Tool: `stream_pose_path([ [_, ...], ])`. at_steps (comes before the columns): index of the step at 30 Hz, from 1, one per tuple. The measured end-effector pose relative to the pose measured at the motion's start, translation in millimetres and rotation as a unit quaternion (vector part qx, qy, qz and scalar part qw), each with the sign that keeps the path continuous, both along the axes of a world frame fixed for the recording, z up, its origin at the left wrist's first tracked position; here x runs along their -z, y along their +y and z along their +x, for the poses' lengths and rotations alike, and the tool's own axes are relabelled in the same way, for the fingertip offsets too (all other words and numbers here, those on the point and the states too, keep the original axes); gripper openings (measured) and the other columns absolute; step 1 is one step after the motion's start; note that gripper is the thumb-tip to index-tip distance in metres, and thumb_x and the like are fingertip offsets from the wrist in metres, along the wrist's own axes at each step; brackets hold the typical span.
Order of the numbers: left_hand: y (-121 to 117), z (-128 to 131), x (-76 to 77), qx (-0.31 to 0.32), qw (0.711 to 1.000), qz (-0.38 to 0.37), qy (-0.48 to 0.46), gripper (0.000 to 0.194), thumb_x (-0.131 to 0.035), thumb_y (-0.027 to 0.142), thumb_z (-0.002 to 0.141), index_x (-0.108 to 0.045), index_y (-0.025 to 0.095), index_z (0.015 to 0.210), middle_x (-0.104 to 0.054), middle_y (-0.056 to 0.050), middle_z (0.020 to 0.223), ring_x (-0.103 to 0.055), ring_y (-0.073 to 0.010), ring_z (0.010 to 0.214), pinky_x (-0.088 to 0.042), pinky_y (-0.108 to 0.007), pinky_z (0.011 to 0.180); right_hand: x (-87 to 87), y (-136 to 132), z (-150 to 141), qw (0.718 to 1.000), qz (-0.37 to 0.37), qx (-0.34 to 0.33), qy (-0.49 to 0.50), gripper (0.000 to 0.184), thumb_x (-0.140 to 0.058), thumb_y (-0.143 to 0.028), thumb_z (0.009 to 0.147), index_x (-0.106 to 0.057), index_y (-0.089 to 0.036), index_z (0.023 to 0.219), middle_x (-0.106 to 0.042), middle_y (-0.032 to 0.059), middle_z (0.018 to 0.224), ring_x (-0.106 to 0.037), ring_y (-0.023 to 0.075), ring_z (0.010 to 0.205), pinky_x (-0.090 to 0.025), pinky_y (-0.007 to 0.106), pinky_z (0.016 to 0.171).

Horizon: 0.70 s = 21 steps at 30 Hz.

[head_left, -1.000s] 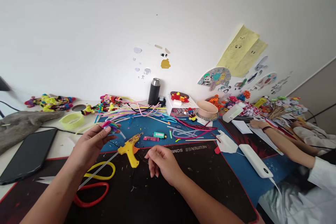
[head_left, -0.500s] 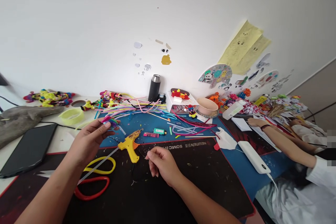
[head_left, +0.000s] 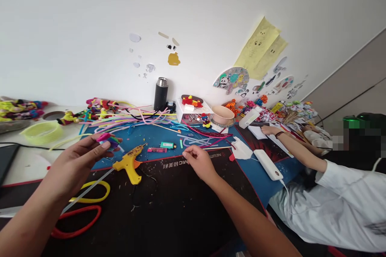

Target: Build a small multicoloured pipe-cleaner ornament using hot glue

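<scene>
My left hand point(head_left: 74, 163) is closed on a small bundle of pink, green and purple pipe cleaners point(head_left: 109, 140), held just above the blue mat point(head_left: 141, 136). A yellow glue gun point(head_left: 128, 162) lies right of that hand on the black mat point(head_left: 169, 204). My right hand point(head_left: 199, 161) reaches forward over the black mat's far edge with its fingertips pinched together next to the loose pipe cleaners point(head_left: 200, 141); whether anything is in the pinch I cannot make out.
Yellow and red looped handles point(head_left: 84, 204) lie at the near left. At the back stand a black flask point(head_left: 161, 94), a white box point(head_left: 193, 112) and a beige bowl point(head_left: 222, 115). Another person in white point(head_left: 331, 196) leans on the table at right, beside a white power bank point(head_left: 267, 164).
My right hand has moved forward and right, from beside the glue gun to the loose pipe cleaners. The view has swung to the right. My left hand keeps its bundle.
</scene>
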<state>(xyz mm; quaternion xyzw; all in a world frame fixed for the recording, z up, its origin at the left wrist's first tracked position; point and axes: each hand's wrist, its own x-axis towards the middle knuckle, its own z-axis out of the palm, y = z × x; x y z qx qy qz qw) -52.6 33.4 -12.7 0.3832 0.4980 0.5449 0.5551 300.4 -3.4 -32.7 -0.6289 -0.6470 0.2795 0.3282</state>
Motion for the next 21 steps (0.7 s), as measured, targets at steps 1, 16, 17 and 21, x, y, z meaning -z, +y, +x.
stream_pose_path([
  [1, -2.1, 2.7, -3.7, -0.007, 1.0, -0.001, 0.009, 0.064, -0.108, 0.062, 0.044, -0.081, 0.023, 0.088, -0.078, 0.0, 0.087, -0.071, -0.0174, 0.081, -0.06, -0.019, 0.069, -1.6, 2.1, 7.2, 1.0, 0.003, 0.009, -0.023, 0.018, -0.061, -0.036, 0.102, -0.071, -0.022, 0.096, -0.069, -0.0012, 0.072, -0.067, 0.0184, 0.067, -0.048, 0.028, 0.066],
  [16, -13.6, 19.0, -27.7, -0.009, 0.997, -0.055, 0.056, 0.071, -0.107, 0.066, 0.029, -0.082, 0.026, 0.081, -0.081, -0.004, 0.084, -0.071, -0.0247, 0.085, -0.057, -0.021, 0.057, -9.3, 25.9, 43.1, 0.94, -0.031, 0.017, -0.34, 0.017, -0.067, -0.029, 0.107, -0.076, -0.024, 0.121, -0.081, 0.0079, 0.122, -0.076, 0.0253, 0.106, -0.048, 0.031, 0.083],
  [17, -13.2, 19.1, -27.0, -0.01, 0.996, -0.064, 0.054, 0.072, -0.107, 0.066, 0.029, -0.082, 0.026, 0.083, -0.081, -0.004, 0.085, -0.071, -0.0246, 0.086, -0.058, -0.021, 0.058, -7.7, 27.5, 43.4, 0.936, -0.035, 0.012, -0.35, 0.017, -0.067, -0.029, 0.108, -0.076, -0.023, 0.122, -0.08, 0.0084, 0.124, -0.076, 0.0252, 0.107, -0.049, 0.031, 0.084],
  [21, -11.2, 18.3, -22.5, -0.018, 0.994, -0.095, 0.042, 0.077, -0.108, 0.064, 0.026, -0.084, 0.027, 0.09, -0.083, -0.003, 0.088, -0.073, -0.0245, 0.092, -0.061, -0.019, 0.065, -3.0, 32.9, 44.9, 0.921, -0.046, -0.006, -0.387, 0.018, -0.062, -0.029, 0.111, -0.076, -0.022, 0.119, -0.079, 0.0092, 0.123, -0.075, 0.0249, 0.108, -0.05, 0.031, 0.084],
])
